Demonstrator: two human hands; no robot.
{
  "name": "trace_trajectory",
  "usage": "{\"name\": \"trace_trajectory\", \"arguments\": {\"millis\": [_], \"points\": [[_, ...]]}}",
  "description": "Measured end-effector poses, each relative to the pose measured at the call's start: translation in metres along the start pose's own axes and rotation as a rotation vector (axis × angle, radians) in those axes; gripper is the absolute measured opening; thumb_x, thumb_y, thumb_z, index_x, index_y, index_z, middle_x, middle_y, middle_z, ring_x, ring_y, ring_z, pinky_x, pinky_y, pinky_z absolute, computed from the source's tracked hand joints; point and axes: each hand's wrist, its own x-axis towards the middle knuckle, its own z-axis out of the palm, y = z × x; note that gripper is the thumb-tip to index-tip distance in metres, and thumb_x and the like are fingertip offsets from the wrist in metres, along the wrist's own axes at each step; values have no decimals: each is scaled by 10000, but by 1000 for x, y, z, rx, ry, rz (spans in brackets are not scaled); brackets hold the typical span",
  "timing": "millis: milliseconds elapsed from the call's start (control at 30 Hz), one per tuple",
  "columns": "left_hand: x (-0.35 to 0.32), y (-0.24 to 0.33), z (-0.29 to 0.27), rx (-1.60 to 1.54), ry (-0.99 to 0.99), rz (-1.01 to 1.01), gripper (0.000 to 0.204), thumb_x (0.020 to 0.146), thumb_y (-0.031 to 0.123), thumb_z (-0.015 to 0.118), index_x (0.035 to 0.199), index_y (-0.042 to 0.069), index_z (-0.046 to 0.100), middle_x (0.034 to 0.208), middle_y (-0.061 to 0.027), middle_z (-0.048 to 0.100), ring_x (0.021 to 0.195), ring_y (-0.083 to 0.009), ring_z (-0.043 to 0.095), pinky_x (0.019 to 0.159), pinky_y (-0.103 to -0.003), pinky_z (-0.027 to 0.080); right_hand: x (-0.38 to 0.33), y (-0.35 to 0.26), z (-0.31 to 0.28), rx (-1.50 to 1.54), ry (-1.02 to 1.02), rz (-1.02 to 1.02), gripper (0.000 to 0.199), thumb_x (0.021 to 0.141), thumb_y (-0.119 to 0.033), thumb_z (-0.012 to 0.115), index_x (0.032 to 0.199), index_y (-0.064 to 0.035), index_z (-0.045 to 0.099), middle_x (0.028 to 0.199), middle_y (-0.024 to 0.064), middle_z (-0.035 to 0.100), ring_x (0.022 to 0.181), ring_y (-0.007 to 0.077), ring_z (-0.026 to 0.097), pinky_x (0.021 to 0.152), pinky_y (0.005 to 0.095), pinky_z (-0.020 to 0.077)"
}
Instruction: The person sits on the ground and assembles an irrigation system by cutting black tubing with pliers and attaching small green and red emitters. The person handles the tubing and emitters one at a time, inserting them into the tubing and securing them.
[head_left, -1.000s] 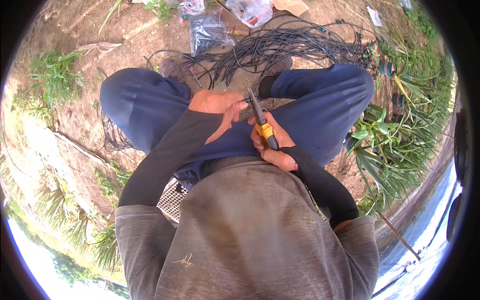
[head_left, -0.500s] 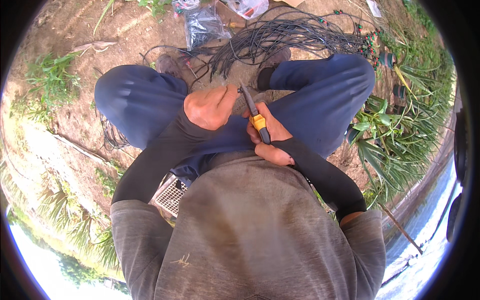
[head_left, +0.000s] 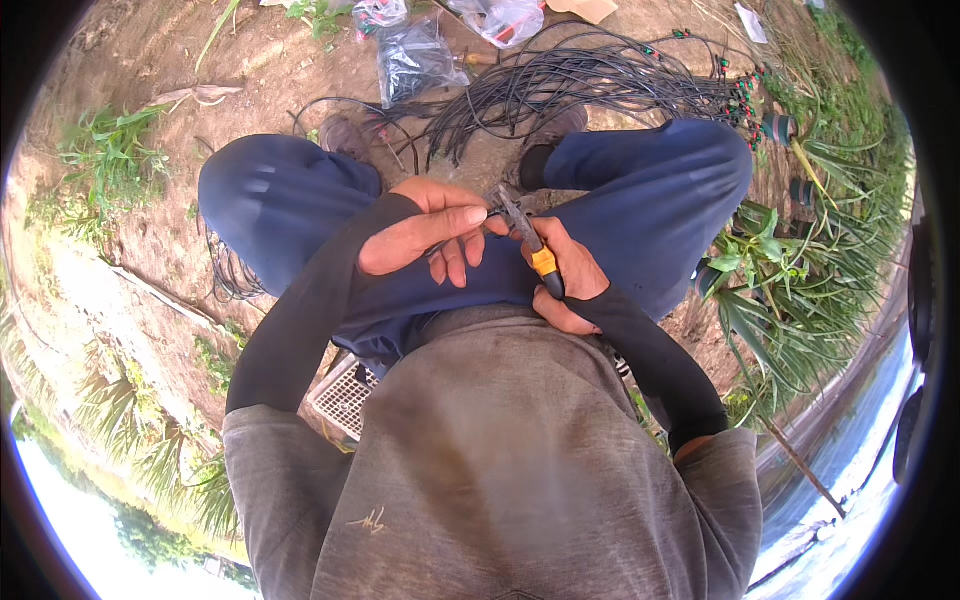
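My right hand [head_left: 575, 265] is wrapped round the yellow and black handles of a pair of pliers [head_left: 543, 259], whose grey jaws point up and to the left. At the jaws, my left hand [head_left: 430, 232] pinches a small dark piece [head_left: 493, 212] between thumb and forefinger; its kind is too small to make out. The other fingers of that hand are loosely curled. Both hands are over my lap, between my bent knees in blue trousers.
A tangle of thin black tubing [head_left: 560, 85] with red and green fittings [head_left: 743, 95] lies beyond my feet. Beside it is a clear plastic bag [head_left: 415, 65] of black parts. Spiky-leaved plants [head_left: 800, 285] grow at the right. A white plastic crate [head_left: 345, 397] is under me.
My left hand has turned over, so its thumb and fingers now show. The pliers and my right hand have shifted slightly right and nearer to me.
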Motion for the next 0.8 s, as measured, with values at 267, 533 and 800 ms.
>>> {"name": "trace_trajectory", "arguments": {"millis": [267,533,800], "points": [[-4,8,11,160,33,-5,288,988,228,540,1058,-24,662,716,-59,638,608,-140,651,516,-241,485,-3,4,5,-91,15,-79,606,683,48,570,1266,-4,413,1016,237,566,952,434,577,823,408,465],[1,-15,27,993,465,566,53,848,81,667,832,40,637,622,-58,581,522,-192,600,472,-296,449,-5,1,17,-27,70,-116,600,624,74,525,1197,-54,400,825,100,458,705,249,491,672,331,418],[20,-34,24,1568,770,808,203,722,83,681,917,51,633,675,-43,533,532,-203,565,461,-326,441,2,-6,20,322,-72,169,599,621,89,481,1184,-87,374,843,51,412,735,144,410,645,270,358]]}}
